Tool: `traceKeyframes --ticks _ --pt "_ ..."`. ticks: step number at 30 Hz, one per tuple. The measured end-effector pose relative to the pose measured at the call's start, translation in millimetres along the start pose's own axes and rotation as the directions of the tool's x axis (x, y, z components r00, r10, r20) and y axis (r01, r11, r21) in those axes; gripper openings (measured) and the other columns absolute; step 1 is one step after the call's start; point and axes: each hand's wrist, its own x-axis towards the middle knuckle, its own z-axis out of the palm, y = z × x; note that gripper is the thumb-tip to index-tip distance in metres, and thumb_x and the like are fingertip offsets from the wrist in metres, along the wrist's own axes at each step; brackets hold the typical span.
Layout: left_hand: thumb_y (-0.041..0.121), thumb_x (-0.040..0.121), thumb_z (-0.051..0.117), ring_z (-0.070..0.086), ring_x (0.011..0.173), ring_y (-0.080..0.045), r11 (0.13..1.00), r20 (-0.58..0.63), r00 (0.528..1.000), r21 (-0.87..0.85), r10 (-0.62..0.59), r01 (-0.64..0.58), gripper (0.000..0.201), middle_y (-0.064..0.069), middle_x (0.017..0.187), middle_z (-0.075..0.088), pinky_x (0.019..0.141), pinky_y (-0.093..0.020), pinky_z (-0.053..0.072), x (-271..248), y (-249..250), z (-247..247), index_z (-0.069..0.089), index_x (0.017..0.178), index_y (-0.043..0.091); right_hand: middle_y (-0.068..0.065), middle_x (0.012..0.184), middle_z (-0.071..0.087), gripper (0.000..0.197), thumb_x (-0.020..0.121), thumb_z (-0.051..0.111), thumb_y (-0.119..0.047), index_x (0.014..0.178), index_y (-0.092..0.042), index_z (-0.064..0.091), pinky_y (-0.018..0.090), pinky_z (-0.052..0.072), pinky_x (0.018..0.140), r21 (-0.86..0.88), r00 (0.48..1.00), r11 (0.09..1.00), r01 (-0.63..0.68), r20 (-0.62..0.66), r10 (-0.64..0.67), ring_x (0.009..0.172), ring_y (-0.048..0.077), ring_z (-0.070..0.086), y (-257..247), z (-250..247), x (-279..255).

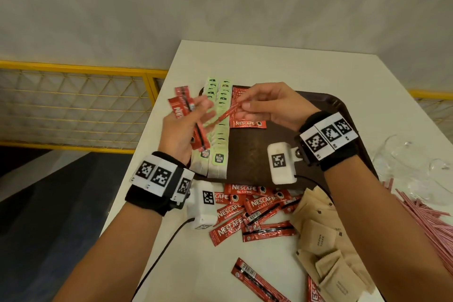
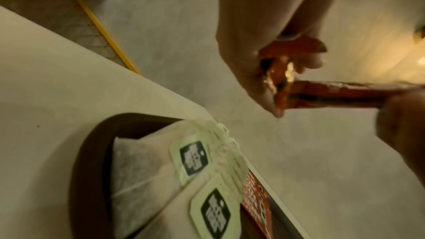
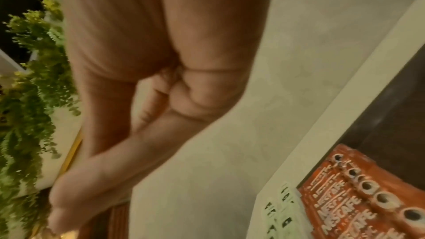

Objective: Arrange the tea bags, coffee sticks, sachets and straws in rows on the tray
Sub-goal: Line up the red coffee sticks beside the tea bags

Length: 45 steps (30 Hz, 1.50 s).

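My left hand [image 1: 182, 130] grips a bundle of red coffee sticks [image 1: 187, 108] above the tray's left edge. My right hand [image 1: 267, 105] pinches the end of a single coffee stick [image 1: 228, 113] whose other end reaches the left fingers. In the left wrist view that single coffee stick [image 2: 345, 94] runs from the left hand [image 2: 248, 64] toward the right. On the brown tray [image 1: 326, 103] lie two rows of green-tagged tea bags [image 1: 219, 135] and a row of coffee sticks [image 1: 247, 124]. In the right wrist view the right hand [image 3: 138, 97] hangs above the row of coffee sticks [image 3: 358, 197].
Loose coffee sticks [image 1: 255, 206] lie heaped on the white table [image 1: 269, 64] in front of the tray. Brown sugar sachets [image 1: 318, 238] are piled to their right. Red straws [image 1: 426, 216] and clear glasses [image 1: 404, 154] sit at the right edge. A yellow railing [image 1: 78, 68] borders the left.
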Motion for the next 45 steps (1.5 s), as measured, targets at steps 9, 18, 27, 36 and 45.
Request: traceKeyframes --ticks 9,18,27,36,45 --pt "0.002 0.083 0.064 0.070 0.081 -0.013 0.996 0.025 0.999 -0.074 -0.039 0.041 0.023 -0.008 0.098 0.071 0.065 -0.018 0.055 1.0 6.0 -0.5 0.065 0.104 0.011 0.004 0.084 0.072 0.012 0.075 0.066 -0.007 0.086 -0.007 0.071 0.019 0.056 0.071 -0.041 0.999 0.999 -0.031 0.032 0.033 0.083 0.015 0.070 18.4 -6.2 -8.7" --pt "-0.002 0.080 0.066 0.071 0.083 -0.018 0.992 0.013 0.995 -0.072 -0.100 0.101 0.009 -0.015 0.099 0.069 0.068 -0.021 0.057 -4.4 -2.2 3.7 0.064 0.085 0.005 0.003 0.071 0.068 0.017 0.077 0.061 0.001 0.092 -0.005 0.057 0.018 0.056 0.061 0.289 0.968 0.954 0.073 -0.251 0.002 0.065 0.012 0.068 26.9 -4.4 -5.5" --pt "0.012 0.075 0.075 0.069 0.062 -0.015 0.952 0.085 0.985 0.280 -0.149 0.120 0.023 -0.008 0.086 0.073 0.049 -0.015 0.050 -19.9 -13.1 18.3 0.066 0.096 0.009 0.005 0.082 0.066 0.011 0.088 0.058 -0.004 0.078 -0.009 0.059 0.025 0.056 0.069 0.075 0.954 0.995 0.058 -0.299 -0.033 0.072 0.013 0.064 26.8 14.9 0.3" --pt "0.011 0.079 0.072 0.058 0.053 -0.007 0.992 0.010 0.997 0.108 -0.073 0.071 0.014 -0.003 0.071 0.068 0.044 -0.014 0.044 -6.5 -6.0 19.6 0.069 0.093 0.007 0.004 0.072 0.065 0.011 0.083 0.066 -0.006 0.093 -0.008 0.064 0.017 0.051 0.059 -0.178 0.980 0.984 -0.028 -0.200 -0.009 0.060 0.005 0.062 20.9 21.3 -3.1" --pt "0.014 0.082 0.070 0.061 0.056 -0.007 0.998 -0.103 0.993 -0.011 -0.058 0.057 0.004 -0.005 0.083 0.070 0.045 -0.014 0.043 -5.4 -10.0 14.1 0.067 0.085 0.013 0.002 0.077 0.068 0.010 0.079 0.069 -0.004 0.081 -0.014 0.066 0.024 0.057 0.064 -0.362 0.973 0.918 -0.164 -0.211 0.090 0.069 0.013 0.065 18.2 -13.0 -2.7"
